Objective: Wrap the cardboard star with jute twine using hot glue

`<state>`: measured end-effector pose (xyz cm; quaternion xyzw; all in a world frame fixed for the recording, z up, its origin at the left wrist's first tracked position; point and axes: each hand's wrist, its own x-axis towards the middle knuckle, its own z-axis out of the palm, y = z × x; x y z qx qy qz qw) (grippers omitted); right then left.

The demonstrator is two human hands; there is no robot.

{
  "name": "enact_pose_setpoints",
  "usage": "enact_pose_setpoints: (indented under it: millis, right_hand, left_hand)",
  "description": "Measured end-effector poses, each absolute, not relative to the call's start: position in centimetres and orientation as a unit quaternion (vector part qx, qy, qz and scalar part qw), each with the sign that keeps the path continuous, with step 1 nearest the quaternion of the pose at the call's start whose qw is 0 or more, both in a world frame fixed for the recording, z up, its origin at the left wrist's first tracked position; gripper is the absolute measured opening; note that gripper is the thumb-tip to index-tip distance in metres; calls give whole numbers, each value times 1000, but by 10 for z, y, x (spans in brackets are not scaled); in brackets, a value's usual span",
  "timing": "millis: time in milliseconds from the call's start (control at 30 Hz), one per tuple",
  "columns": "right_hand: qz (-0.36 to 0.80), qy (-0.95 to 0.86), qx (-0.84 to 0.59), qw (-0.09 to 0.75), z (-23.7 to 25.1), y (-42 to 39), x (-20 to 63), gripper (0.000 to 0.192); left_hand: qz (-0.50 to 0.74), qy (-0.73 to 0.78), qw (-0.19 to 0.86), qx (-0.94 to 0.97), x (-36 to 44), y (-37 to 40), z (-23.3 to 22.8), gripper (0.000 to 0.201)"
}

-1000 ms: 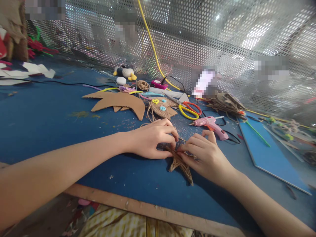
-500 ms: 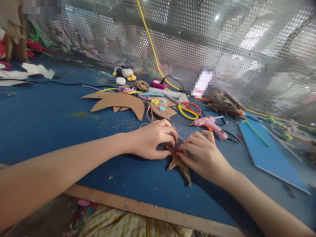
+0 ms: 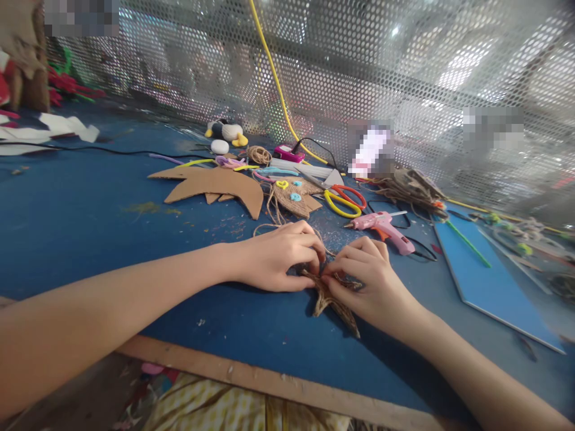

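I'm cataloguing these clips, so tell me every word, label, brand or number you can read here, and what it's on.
None can be read.
Pink glue gun: no legible marking.
Scissors: no visible brand.
Twine-wrapped star under the left hand and right hand: plain.
Patches on the mesh wall: blurred, unreadable.

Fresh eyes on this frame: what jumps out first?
Both hands meet at the centre of the blue table: the left hand and right hand pinch a twine-wrapped star lying flat. Just behind sit a pink glue gun, red-and-yellow scissors and a brown cardboard cutout.
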<state>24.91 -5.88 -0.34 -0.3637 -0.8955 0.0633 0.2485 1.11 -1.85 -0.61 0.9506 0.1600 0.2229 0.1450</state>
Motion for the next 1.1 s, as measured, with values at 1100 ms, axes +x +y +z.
enact_pose_setpoints:
  millis: [1100]
  right_hand:
    - [2, -902, -278, 330, -3, -55, 252, 19]
  left_hand:
    - [274, 311, 252, 874, 28, -29, -6, 15]
